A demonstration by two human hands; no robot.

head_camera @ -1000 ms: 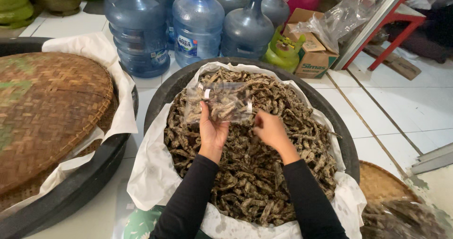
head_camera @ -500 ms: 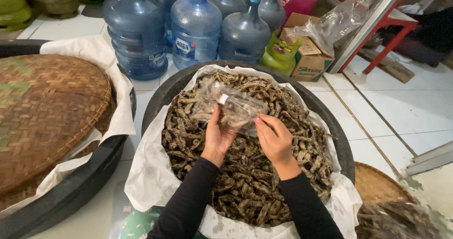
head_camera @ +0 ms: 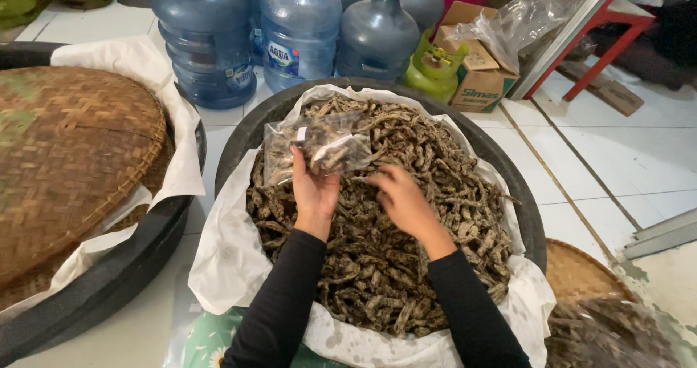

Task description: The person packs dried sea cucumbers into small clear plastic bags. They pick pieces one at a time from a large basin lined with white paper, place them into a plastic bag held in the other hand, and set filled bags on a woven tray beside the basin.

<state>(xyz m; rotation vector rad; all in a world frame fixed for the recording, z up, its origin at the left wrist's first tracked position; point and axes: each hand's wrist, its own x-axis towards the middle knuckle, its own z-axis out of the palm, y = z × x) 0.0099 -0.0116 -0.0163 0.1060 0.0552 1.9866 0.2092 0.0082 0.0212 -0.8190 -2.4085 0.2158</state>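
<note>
White floor tiles (head_camera: 602, 157) run out to my right, dull and a bit scuffed, under soft even light. Ahead of me stand blue water jugs (head_camera: 300, 30) in a row, a small green gas cylinder (head_camera: 433, 69) and a cardboard box (head_camera: 483, 81) just beside them. A red metal frame (head_camera: 617, 37) stands further right. To my left a woven bamboo lid (head_camera: 65, 157) covers a black tub (head_camera: 109, 281).

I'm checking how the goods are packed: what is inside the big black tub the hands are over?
The black tub holds a white liner cloth heaped with dried brown strips. The left hand holds a clear bag above them. The tub's bottom is covered.
</note>
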